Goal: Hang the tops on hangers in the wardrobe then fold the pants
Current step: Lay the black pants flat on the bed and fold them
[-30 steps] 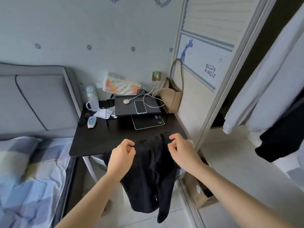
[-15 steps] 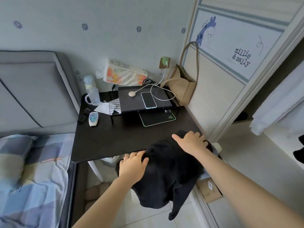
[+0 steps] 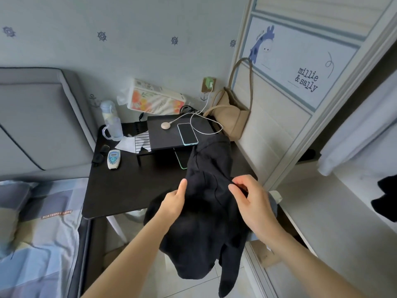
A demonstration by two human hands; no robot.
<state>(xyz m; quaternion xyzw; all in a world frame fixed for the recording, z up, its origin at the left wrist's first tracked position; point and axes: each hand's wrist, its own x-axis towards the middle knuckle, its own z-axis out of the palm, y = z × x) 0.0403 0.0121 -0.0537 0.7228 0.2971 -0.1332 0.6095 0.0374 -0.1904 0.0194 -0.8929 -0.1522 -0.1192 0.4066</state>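
Observation:
Black pants (image 3: 206,186) lie partly spread over the right side of the dark bedside table (image 3: 120,190), with the rest hanging off its front edge toward the floor. My left hand (image 3: 175,201) grips the fabric at the left side, thumb raised. My right hand (image 3: 247,196) pinches the cloth at the right edge, near the table's corner. White and black tops (image 3: 363,134) hang in the open wardrobe at the right.
On the table stand a small black riser (image 3: 167,134) with a phone (image 3: 187,134) and charger cable, a water bottle (image 3: 110,121), a tissue pack (image 3: 154,100), a remote (image 3: 113,159) and a beige bag (image 3: 232,117). The bed (image 3: 32,233) lies left; the wardrobe sliding door (image 3: 290,82) stands right.
The pants have moved from hanging in front of the table to lying across its right side up to the riser. Both hands shifted forward and regripped the cloth; the view tilted down.

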